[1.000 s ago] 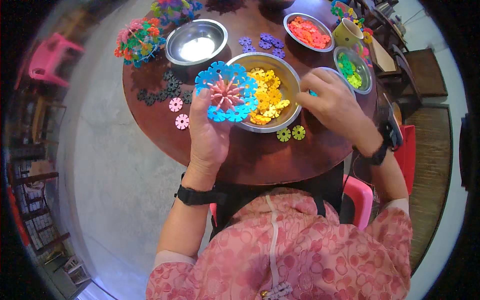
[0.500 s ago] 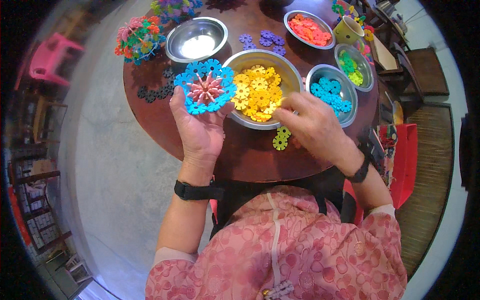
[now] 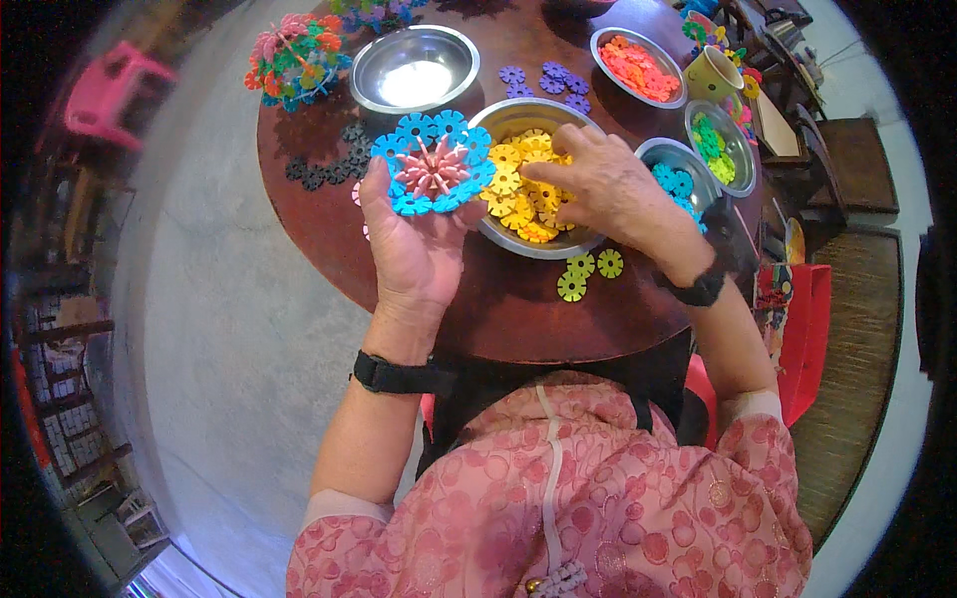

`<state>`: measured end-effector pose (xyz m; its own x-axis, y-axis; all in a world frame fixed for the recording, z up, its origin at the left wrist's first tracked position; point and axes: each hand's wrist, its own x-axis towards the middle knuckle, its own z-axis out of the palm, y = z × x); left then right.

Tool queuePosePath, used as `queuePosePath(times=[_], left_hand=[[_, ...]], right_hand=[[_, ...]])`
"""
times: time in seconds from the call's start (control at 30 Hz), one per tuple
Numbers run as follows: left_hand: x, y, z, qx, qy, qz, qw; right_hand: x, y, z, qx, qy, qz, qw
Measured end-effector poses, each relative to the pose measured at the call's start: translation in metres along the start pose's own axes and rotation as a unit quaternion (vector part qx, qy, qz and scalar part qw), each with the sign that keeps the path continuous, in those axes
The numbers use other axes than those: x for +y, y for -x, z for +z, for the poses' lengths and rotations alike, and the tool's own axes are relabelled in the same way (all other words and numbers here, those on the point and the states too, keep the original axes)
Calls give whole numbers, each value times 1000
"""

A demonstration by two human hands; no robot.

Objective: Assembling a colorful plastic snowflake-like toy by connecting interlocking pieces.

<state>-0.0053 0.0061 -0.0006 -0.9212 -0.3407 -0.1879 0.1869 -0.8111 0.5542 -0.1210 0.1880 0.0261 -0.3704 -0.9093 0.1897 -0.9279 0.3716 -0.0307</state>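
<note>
My left hand (image 3: 414, 244) holds up a flower-shaped piece (image 3: 433, 171) built from interlocking notched plastic discs, with a spiky pink middle and a blue ring around it. Thumb and fingers grip it from below and at the sides. Just right of it is a metal bowl (image 3: 543, 253) of loose yellow notched discs (image 3: 518, 209). Over that bowl's right side reaches my right hand (image 3: 628, 189), its fingers spread among or just above the discs. I see nothing held in it, though its palm side is hidden.
Metal bowls hold blue discs (image 3: 674, 181), green discs (image 3: 710, 140) and orange-red discs (image 3: 635, 70). A shiny metal bowl (image 3: 414, 72) stands at far left, beside a multicoloured disc cluster (image 3: 294, 55). Purple discs (image 3: 563, 78), black discs (image 3: 324, 171) and lime discs (image 3: 572, 286) lie on the round table (image 3: 478, 319).
My right hand has moved from the yellow bowl's right rim farther over the discs, and its fingers have spread. More lime discs show. The flower piece stays in my left hand.
</note>
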Motion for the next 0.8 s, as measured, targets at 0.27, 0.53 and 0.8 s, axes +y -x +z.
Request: queuePosePath(times=[0.27, 0.53, 0.8], left_hand=[[-1, 3, 8, 31, -10, 9, 999], [-1, 2, 4, 18, -29, 7, 999], [-1, 2, 6, 40, -2, -11, 999]], right_hand=[[21, -2, 18, -57, -28, 64, 996], [-11, -24, 20, -6, -36, -9, 999], [22, -9, 18, 88, -101, 64, 989]])
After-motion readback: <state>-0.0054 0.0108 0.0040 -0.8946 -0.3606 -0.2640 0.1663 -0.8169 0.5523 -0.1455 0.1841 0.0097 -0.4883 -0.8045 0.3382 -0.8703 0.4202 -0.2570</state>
